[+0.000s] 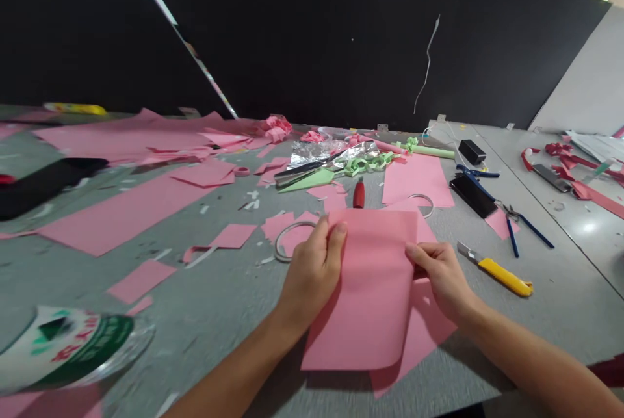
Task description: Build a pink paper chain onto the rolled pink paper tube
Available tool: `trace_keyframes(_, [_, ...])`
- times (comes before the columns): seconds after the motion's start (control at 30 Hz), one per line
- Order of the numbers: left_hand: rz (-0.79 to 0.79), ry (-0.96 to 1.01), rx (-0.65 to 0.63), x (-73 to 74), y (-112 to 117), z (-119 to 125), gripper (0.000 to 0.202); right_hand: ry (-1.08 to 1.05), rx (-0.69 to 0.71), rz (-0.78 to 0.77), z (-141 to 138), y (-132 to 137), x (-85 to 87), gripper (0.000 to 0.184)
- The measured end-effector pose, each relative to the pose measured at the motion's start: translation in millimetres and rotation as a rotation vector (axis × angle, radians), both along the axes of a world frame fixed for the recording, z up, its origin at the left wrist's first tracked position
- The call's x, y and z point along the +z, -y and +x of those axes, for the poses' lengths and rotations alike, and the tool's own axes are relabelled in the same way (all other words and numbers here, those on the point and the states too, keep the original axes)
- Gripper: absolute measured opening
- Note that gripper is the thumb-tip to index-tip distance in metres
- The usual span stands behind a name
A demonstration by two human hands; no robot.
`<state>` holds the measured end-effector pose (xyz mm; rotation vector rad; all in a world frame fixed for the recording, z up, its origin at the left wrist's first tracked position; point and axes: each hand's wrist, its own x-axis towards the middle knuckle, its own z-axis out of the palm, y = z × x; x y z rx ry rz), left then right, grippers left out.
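A pink sheet of paper [368,294] is held between my two hands, just above the grey table. My left hand [314,268] pinches its left edge, thumb on top and the other fingers behind. At the right edge, my right hand [439,275] grips the sheet between thumb and bent fingers. The sheet curves a little along its right side. Beneath it lies another pink sheet [429,324], partly covered. Close beyond the held paper are a red-handled tool [359,194], mostly hidden, and a roll of tape [285,250] beside my left hand.
Right of my right hand lies a yellow utility knife [504,276], with blue-handled pliers [529,226] and a black phone [472,195] beyond. A plastic bottle [73,346] lies at the lower left. Pink scraps [141,279] and green crumpled paper [368,164] litter the table before a black panel [302,34].
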<state>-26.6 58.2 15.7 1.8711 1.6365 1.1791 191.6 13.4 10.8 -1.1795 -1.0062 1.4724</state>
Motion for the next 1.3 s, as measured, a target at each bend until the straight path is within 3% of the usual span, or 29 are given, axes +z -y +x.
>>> trace_keyframes(0.33, [-0.001, 0.041, 0.015, -2.5, -4, -3, 0.033, 0.068, 0.048, 0.075, -1, 2, -5.4, 0.064])
trace_keyframes(1.03, [0.127, 0.325, 0.250, -25.2, -15, -6, 0.039, 0.361, 0.160, 0.190, 3, -3, -2.3, 0.056])
trace_keyframes(1.17, [0.156, 0.334, 0.343, -24.1, -19, -11, 0.038, 0.350, 0.171, 0.201, 2, -5, -1.6, 0.057])
trace_keyframes(1.3, [0.109, 0.350, 0.323, -18.1, -18, -15, 0.032, 0.324, 0.140, 0.198, 1, -4, -4.6, 0.062])
